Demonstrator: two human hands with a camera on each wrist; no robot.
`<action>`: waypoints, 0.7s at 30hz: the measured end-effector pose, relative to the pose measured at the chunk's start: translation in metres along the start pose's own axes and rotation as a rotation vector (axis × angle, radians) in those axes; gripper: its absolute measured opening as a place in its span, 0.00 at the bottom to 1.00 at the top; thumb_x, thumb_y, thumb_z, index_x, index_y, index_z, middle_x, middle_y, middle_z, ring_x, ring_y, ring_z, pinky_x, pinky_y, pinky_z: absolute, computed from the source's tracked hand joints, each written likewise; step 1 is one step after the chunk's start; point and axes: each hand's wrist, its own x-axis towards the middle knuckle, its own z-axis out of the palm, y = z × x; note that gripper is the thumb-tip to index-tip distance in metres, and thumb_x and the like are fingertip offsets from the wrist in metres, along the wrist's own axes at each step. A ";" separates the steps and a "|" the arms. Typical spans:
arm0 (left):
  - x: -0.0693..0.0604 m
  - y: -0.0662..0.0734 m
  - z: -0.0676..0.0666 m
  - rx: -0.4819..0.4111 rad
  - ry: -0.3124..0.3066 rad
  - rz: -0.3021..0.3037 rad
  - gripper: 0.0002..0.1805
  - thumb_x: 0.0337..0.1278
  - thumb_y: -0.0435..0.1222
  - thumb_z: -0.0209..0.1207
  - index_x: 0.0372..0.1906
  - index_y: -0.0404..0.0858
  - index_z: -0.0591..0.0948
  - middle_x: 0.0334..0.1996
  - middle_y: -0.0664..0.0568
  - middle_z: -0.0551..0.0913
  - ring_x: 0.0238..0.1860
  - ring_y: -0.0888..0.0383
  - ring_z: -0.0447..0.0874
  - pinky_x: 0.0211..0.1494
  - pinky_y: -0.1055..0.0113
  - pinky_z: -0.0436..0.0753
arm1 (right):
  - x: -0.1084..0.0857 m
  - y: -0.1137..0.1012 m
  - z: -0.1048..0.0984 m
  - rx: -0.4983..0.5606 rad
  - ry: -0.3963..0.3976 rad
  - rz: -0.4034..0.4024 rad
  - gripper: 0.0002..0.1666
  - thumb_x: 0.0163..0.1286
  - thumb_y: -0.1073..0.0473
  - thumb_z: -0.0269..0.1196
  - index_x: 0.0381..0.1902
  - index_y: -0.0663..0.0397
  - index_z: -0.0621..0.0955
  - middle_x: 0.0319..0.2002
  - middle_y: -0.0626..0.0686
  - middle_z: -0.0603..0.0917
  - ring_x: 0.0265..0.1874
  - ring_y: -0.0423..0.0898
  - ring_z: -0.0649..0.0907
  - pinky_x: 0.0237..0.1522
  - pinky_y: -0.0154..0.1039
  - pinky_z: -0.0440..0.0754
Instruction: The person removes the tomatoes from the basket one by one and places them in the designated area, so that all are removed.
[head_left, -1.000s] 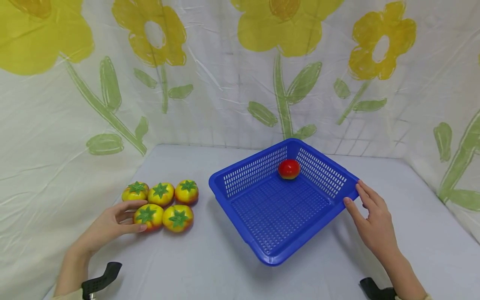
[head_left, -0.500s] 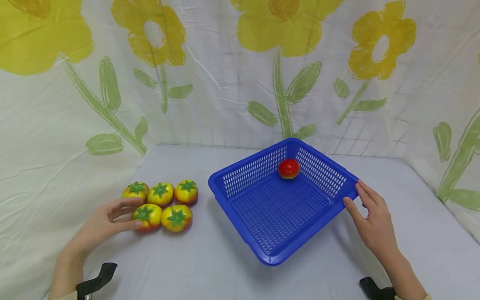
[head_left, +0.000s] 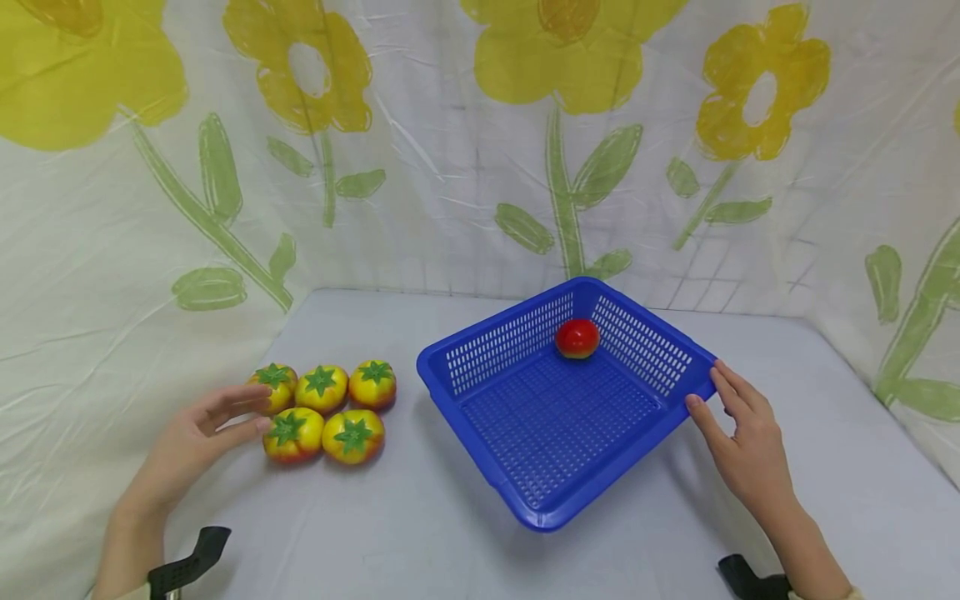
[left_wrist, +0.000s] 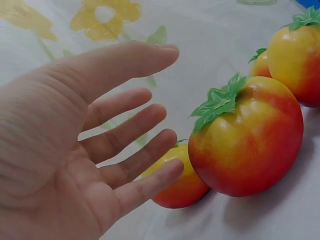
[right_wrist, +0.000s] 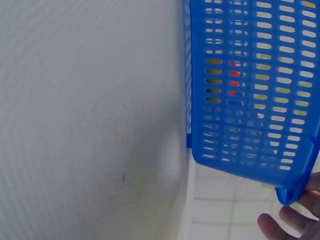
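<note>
My left hand hovers at the left of a group of yellow-and-red toy tomatoes with green leafy tops. Its fingers and thumb are spread apart and hold nothing. Closest to it is the front-left tomato; in the left wrist view a gap separates that tomato from the thumb. My right hand rests its thumb and fingertips on the right corner of a blue plastic basket. Inside the basket's far corner lies one red tomato. Through the right wrist view, fingers show by the basket's corner.
Beside the front-left tomato sits another tomato, with a back row behind, including a tomato at its right end. Everything stands on a white-covered table. A flower-printed curtain closes off the back and sides.
My left hand has drawn away to the left from the front-left tomato, its fingers leaving it. That tomato shifted slightly left, then stayed. The right hand and basket have hardly moved.
</note>
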 end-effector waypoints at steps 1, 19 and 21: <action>0.000 0.000 0.000 -0.010 0.011 0.000 0.26 0.63 0.36 0.65 0.64 0.37 0.74 0.57 0.43 0.78 0.57 0.61 0.75 0.51 0.80 0.75 | 0.000 0.000 0.000 0.008 0.000 -0.002 0.35 0.73 0.53 0.61 0.71 0.64 0.67 0.71 0.60 0.65 0.67 0.64 0.65 0.52 0.68 0.72; 0.003 0.007 0.004 -0.068 0.115 0.055 0.23 0.63 0.33 0.64 0.61 0.32 0.75 0.57 0.42 0.78 0.55 0.65 0.77 0.50 0.79 0.77 | 0.000 0.000 0.000 0.033 0.006 -0.008 0.35 0.73 0.52 0.61 0.71 0.64 0.67 0.70 0.63 0.65 0.69 0.65 0.62 0.63 0.69 0.58; 0.003 0.008 0.005 -0.079 0.117 0.052 0.24 0.62 0.33 0.64 0.61 0.31 0.75 0.57 0.42 0.77 0.55 0.64 0.77 0.50 0.79 0.77 | 0.000 0.000 0.000 0.033 0.006 -0.008 0.35 0.73 0.52 0.61 0.71 0.64 0.67 0.70 0.62 0.65 0.69 0.65 0.62 0.63 0.69 0.59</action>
